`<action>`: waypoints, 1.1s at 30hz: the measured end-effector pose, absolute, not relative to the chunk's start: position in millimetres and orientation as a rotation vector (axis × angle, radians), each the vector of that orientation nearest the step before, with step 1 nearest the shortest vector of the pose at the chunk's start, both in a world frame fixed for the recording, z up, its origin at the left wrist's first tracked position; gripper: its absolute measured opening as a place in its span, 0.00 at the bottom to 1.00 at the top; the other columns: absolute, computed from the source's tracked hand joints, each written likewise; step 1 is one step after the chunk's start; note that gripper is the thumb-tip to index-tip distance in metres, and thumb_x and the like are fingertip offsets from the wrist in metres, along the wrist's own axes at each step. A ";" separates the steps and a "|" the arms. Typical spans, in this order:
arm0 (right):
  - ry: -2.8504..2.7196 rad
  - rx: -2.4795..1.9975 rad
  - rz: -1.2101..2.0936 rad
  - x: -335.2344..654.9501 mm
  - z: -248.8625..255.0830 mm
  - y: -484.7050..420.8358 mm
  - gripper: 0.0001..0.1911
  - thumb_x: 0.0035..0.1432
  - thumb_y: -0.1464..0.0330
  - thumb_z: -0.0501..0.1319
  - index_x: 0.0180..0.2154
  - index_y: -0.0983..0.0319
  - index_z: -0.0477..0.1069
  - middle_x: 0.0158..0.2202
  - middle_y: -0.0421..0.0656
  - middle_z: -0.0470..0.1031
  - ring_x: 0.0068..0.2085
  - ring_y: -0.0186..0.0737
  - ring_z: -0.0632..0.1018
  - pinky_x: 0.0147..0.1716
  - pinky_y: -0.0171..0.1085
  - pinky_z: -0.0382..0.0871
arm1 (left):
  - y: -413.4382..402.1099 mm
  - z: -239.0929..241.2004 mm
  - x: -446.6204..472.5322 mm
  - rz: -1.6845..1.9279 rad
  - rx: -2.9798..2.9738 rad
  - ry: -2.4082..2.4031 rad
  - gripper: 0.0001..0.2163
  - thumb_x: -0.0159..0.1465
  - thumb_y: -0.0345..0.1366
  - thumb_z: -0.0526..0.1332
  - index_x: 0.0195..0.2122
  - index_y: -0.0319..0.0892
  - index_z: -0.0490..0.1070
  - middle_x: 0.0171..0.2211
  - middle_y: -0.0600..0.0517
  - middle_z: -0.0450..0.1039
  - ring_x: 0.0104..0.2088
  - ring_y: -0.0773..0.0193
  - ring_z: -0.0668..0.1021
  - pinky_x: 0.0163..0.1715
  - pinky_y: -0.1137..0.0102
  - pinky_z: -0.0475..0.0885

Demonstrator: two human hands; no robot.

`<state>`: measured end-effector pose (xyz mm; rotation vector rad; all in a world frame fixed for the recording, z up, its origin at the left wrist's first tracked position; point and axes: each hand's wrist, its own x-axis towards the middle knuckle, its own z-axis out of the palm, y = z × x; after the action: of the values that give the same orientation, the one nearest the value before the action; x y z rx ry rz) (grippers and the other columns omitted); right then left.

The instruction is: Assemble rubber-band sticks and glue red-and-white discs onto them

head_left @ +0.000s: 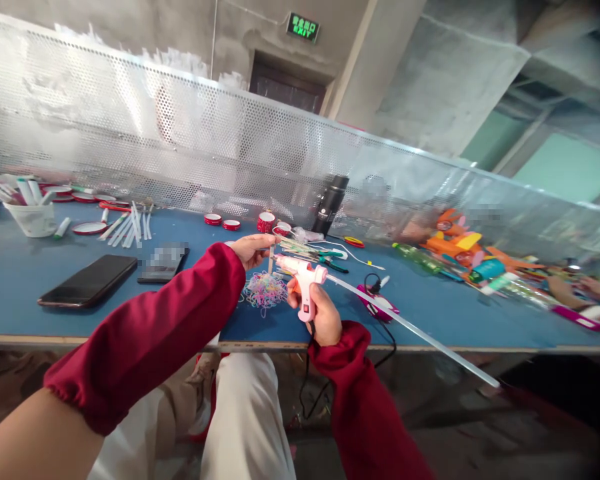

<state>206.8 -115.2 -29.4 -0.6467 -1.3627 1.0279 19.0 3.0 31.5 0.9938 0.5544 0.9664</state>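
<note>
With our left hand (pixel 251 251) we are pinching a narrow pale strip (pixel 271 260), holding it upright between thumb and fingertips, and with our right hand (pixel 326 317) we are gripping a pink glue gun (pixel 306 283), our fingers curling round its handle. The gun's nozzle is pointing at the strip, close by our left fingertips; at this size it is hard to tell whether the two are touching. A long clear glue stick (pixel 405 325) is jutting from the gun's back, slanting away to the right of our right hand and past the table's edge. Just below our left hand, a tangle of pastel bands (pixel 265 291) is lying on the blue table (pixel 10 293). Beyond our left fingertips, a red tape roll (pixel 266 222) is sitting, and beyond our right hand a black cylinder (pixel 330 205) is standing. To the left of our left hand, a dark phone (pixel 89 281) is lying flat, and behind it a white cup (pixel 31 220) is holding pens. To the right of our right hand, a purple device (pixel 379 304) is resting beside a black cable
</note>
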 end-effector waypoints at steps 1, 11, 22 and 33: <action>-1.361 -0.650 1.026 206.8 -29.5 -115.1 0.23 0.61 0.51 0.55 0.39 0.62 0.76 0.31 0.44 0.73 0.27 0.37 0.69 0.29 0.39 0.61 | 3.0 31.3 18.9 0.966 0.993 0.557 0.06 0.60 0.31 0.67 0.38 0.37 0.78 0.26 0.52 0.74 0.21 0.75 0.74 0.15 0.82 0.63; -1.357 -0.658 1.036 206.7 -28.6 -114.9 0.23 0.60 0.50 0.57 0.39 0.63 0.76 0.34 0.44 0.74 0.27 0.35 0.70 0.28 0.37 0.63 | -4.7 36.2 19.3 0.955 0.994 0.590 0.06 0.59 0.30 0.67 0.37 0.36 0.77 0.21 0.54 0.68 0.18 0.75 0.70 0.14 0.83 0.61; -1.349 -0.680 1.015 207.8 -27.9 -116.0 0.21 0.59 0.50 0.57 0.39 0.60 0.77 0.36 0.46 0.75 0.28 0.39 0.69 0.27 0.41 0.63 | -1.4 34.6 19.1 0.931 1.006 0.608 0.05 0.59 0.30 0.67 0.36 0.36 0.77 0.20 0.54 0.68 0.18 0.75 0.71 0.14 0.82 0.60; -1.354 -0.670 0.999 207.4 -28.6 -116.3 0.22 0.60 0.51 0.56 0.39 0.62 0.77 0.33 0.44 0.73 0.27 0.38 0.68 0.29 0.39 0.62 | 7.8 29.4 16.0 0.926 1.015 0.591 0.04 0.59 0.31 0.67 0.36 0.37 0.77 0.25 0.51 0.74 0.20 0.74 0.73 0.16 0.80 0.64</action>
<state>207.4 -116.3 -28.6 -0.6700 -1.3538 0.9994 16.0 7.8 29.4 1.0151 0.5914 0.9263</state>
